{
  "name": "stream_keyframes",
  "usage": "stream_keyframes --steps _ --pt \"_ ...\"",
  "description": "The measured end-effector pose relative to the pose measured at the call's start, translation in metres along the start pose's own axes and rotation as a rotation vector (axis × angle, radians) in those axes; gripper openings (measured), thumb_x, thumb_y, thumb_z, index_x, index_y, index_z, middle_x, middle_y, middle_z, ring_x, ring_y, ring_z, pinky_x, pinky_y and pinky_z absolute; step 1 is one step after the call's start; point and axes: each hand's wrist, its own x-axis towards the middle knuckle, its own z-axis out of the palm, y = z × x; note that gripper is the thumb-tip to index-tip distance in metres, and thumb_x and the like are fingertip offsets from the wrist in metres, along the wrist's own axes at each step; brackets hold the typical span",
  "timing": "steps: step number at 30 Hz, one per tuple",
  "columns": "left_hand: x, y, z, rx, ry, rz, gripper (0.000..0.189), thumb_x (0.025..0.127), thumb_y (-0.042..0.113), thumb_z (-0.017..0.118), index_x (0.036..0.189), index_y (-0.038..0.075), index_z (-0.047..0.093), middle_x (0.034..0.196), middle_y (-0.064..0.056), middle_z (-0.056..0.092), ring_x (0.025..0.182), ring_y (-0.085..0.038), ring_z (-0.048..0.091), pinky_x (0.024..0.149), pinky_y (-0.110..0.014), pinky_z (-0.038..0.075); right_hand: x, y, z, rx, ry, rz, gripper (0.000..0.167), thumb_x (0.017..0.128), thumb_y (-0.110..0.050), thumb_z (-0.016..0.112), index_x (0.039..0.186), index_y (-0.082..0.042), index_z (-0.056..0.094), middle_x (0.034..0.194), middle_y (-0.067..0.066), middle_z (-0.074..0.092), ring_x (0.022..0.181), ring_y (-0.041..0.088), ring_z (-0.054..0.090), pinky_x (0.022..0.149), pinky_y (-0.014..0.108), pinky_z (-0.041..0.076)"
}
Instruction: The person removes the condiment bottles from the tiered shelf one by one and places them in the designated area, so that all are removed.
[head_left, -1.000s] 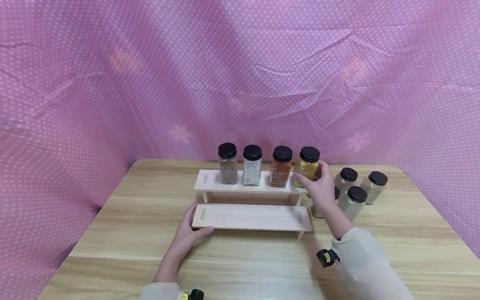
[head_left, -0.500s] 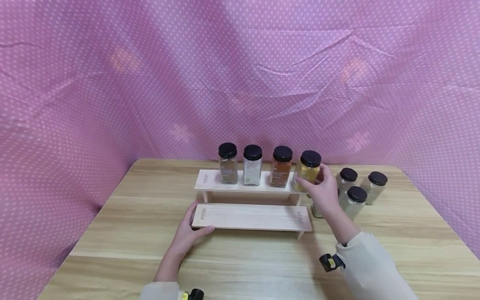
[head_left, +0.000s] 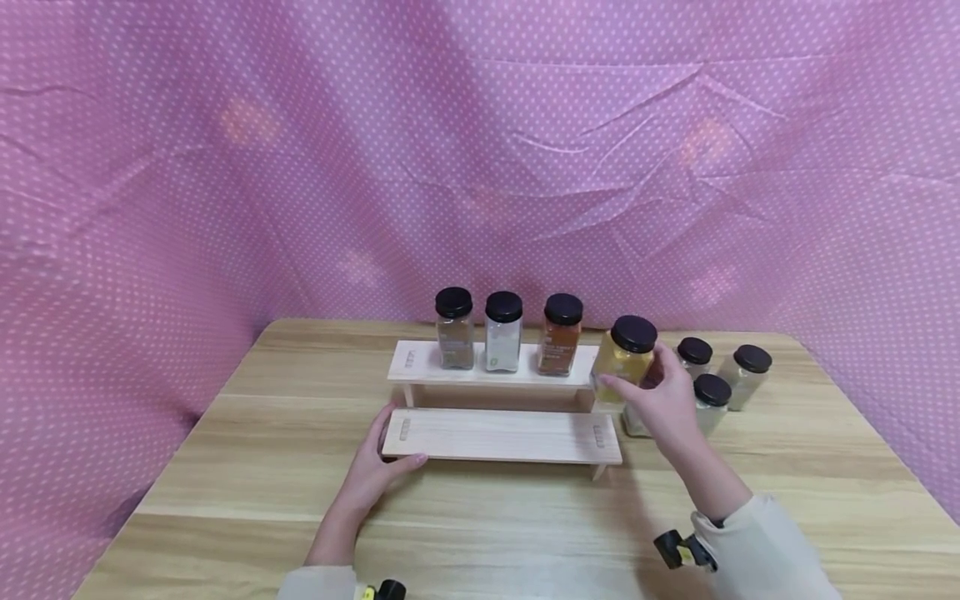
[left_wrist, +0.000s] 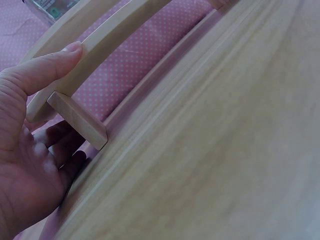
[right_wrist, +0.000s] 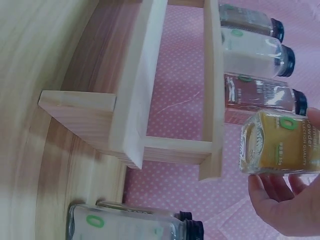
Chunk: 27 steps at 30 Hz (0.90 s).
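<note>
In the head view my right hand point(head_left: 663, 404) grips a square glass spice jar point(head_left: 624, 362) of yellow powder with a black lid. The right wrist view shows the jar point(right_wrist: 282, 142) held clear of the shelf, past its right end. My left hand point(head_left: 371, 462) holds the left end of the two-tier wooden spice rack point(head_left: 502, 435). Its thumb lies on the lower board's front edge, the fingers around the end by the leg point(left_wrist: 80, 120). On the upper tier stand a brown jar point(head_left: 456, 337), a white jar point(head_left: 503, 340) and a red-orange jar point(head_left: 559, 343).
Several black-lidded jars point(head_left: 742, 383) stand on the wooden tabletop point(head_left: 495, 533) right of the rack, partly hidden by my right hand. A pink dotted cloth point(head_left: 480, 167) hangs behind and at both sides.
My right hand has lifted the yellow jar off the upper tier's right end and carried it toward me and to the right. The left hand stays at the rack's end.
</note>
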Motion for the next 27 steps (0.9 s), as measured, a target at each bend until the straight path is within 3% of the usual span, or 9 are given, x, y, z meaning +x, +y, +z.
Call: stream_keyframes --steps 5,17,27 --pt "0.0 -0.003 -0.001 0.006 0.001 -0.005 0.097 0.064 0.014 0.076 0.138 0.012 0.014 0.137 -0.013 0.024 0.122 -0.023 0.023 0.1 -0.04 0.011 -0.009 -0.001 -0.007 -0.002 0.003 -0.041 0.057 0.069 -0.013 0.073 0.115 -0.001 0.042 0.103 0.015 0.053 0.089 0.015 0.05 0.071 0.016 0.044" --pt "0.002 -0.004 -0.001 0.009 -0.002 -0.008 0.098 0.063 0.017 0.077 0.138 0.013 0.015 0.137 -0.011 0.024 0.122 -0.021 0.023 0.1 -0.04 0.011 -0.028 0.003 -0.034 -0.04 -0.024 -0.118 0.059 0.069 -0.008 0.072 0.118 0.002 0.04 0.107 0.015 0.05 0.089 0.003 0.049 0.072 0.015 0.043" --pt "0.0 -0.002 -0.001 0.014 0.001 -0.01 0.098 0.063 0.015 0.077 0.138 0.013 0.014 0.136 -0.015 0.026 0.122 -0.025 0.024 0.1 -0.043 0.01 -0.042 0.022 -0.059 -0.072 -0.028 -0.13 0.057 0.067 -0.002 0.072 0.117 -0.007 0.044 0.102 -0.008 0.049 0.088 0.0 0.049 0.071 0.013 0.043"
